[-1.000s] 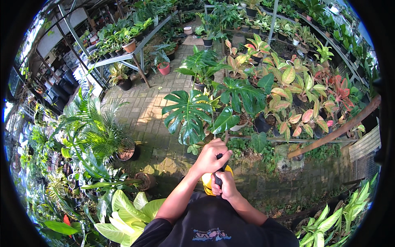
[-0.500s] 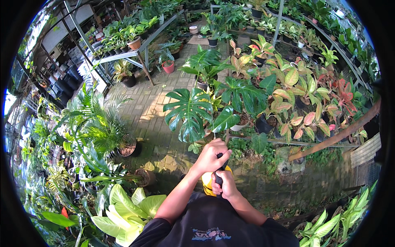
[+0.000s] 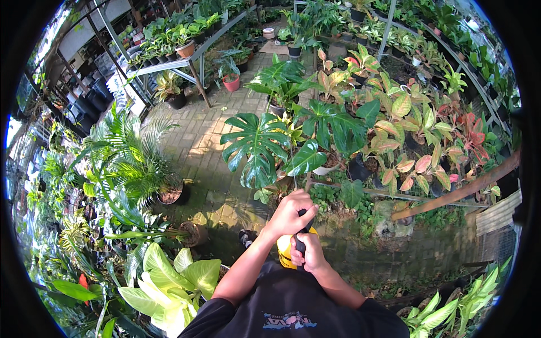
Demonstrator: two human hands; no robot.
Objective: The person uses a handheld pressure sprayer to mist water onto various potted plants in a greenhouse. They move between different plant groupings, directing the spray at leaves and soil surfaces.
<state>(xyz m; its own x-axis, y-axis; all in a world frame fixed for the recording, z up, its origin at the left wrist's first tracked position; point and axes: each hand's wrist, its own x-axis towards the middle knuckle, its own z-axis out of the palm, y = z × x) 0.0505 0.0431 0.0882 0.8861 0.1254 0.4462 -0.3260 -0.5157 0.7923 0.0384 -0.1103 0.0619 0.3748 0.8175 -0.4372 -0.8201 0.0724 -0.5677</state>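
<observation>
We see a yellow sprayer (image 3: 285, 252) with a dark handle (image 3: 300, 243), held close before our chest. Our left hand (image 3: 291, 212) wraps the handle's top; our right hand (image 3: 309, 254) grips it below, both closed tight. Open brick path (image 3: 194, 143) lies ahead-left; potted plants (image 3: 338, 121) crowd ahead.

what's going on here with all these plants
A person stands on a brick path in a plant nursery, both hands closed on a yellow sprayer held in front of the body. The left hand sits on top of its dark handle, and the right hand grips the handle lower down. Just ahead is a big split-leaf plant, with colourful potted plants on a rack to the right.
</observation>
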